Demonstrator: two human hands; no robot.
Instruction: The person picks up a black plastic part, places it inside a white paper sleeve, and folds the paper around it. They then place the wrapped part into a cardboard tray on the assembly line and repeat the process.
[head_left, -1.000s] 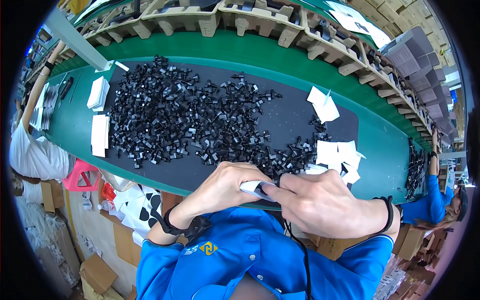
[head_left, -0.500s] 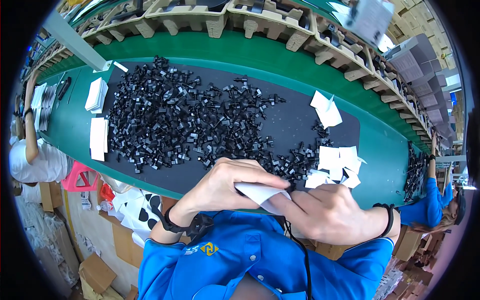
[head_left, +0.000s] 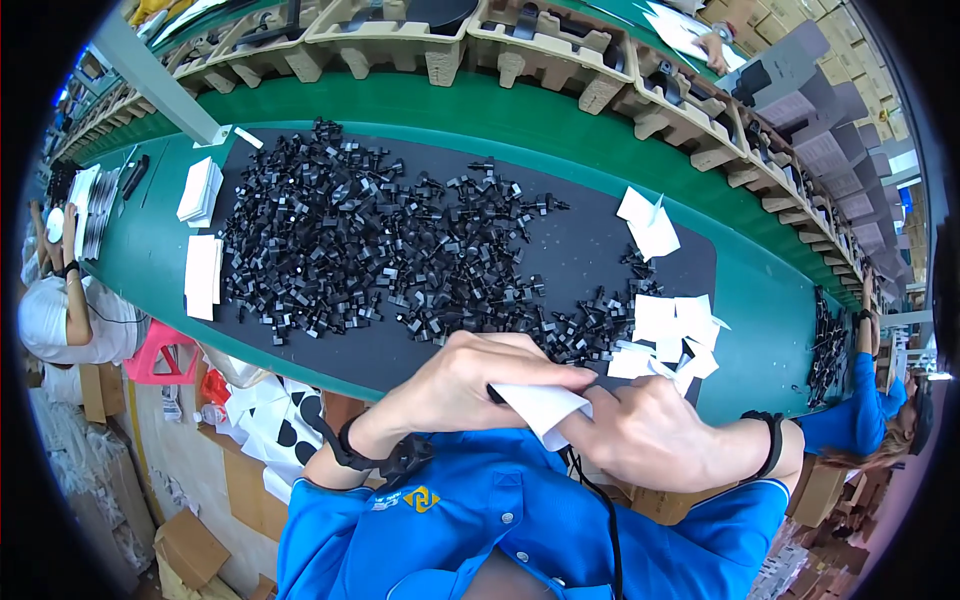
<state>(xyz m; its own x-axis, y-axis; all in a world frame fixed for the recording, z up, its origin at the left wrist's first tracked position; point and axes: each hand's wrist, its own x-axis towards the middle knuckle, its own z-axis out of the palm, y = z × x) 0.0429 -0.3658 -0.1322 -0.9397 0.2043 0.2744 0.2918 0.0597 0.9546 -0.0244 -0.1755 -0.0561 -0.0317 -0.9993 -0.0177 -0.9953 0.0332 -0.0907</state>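
Observation:
In front of my chest, just past the table's near edge, my left hand grips a bent piece of white paper between thumb and fingers. A dark bit shows at the paper's left end, too little of it to name. My right hand is closed against the paper's right end, its fingers curled; whether it pinches anything else is hidden. Beyond both hands lies a wide heap of small black plastic parts on a dark mat. Loose white paper pieces lie right of the heap.
Two white paper stacks sit left of the heap, beside a metal post. Cardboard trays with black items line the far side. A person in white works at left, another in blue at right.
Both hands keep hold of the paper, which now tilts more steeply downward. At the far right a pale sheet has moved away and another person's hand shows. The left co-worker's arm has shifted.

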